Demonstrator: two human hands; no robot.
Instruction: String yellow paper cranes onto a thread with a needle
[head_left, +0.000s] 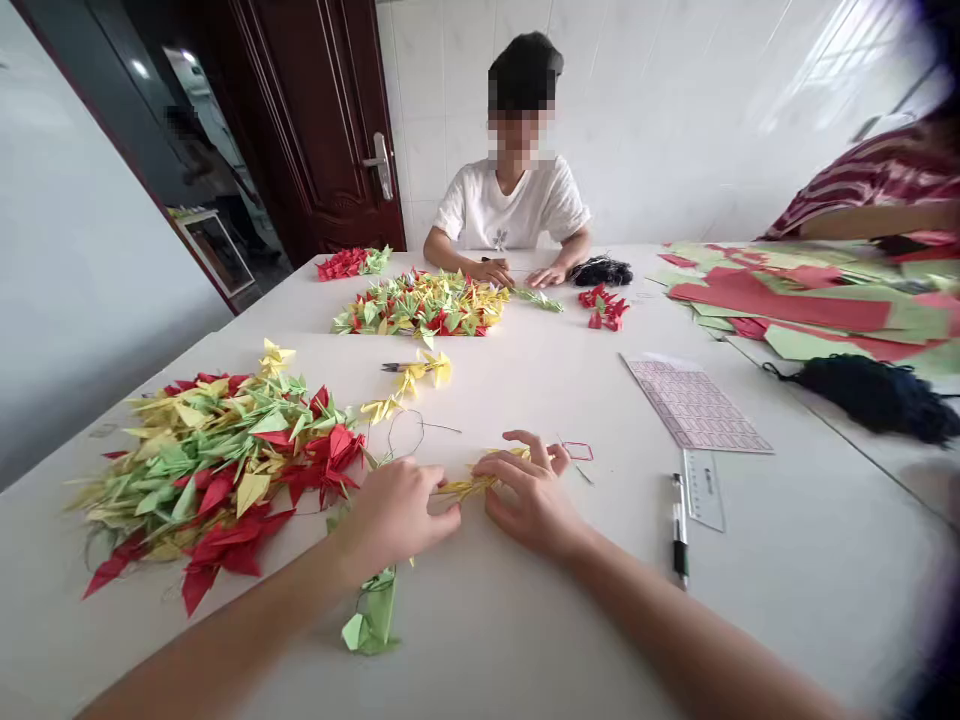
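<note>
Yellow paper (466,488), folded, lies on the table (540,620) between my two hands. Right hand (529,497): closed on it, fingers bent over from above, thumb near side; the paper's narrow end points out to 9 o'clock, toward my left. Left hand (397,508): thumb and forefinger apart at that narrow end, which reaches the space between them; cannot tell whether they pinch it.

Clock readings from the yellow paper. 7 to 8 o'clock: green fold (375,615), dark thread across it. 9 o'clock: big pile (217,460) of red, green and yellow folds. 11 o'clock: yellow folds (411,383) in a row, dark-tipped tool (397,367) beside them. 12 o'clock, far side: person (514,205) in white, both hands on the table. 2 o'clock: printed sheet (694,405); farther out, dark yarn (874,395). 3 o'clock: clear ruler (705,490), pen (679,535) just beside it.
</note>
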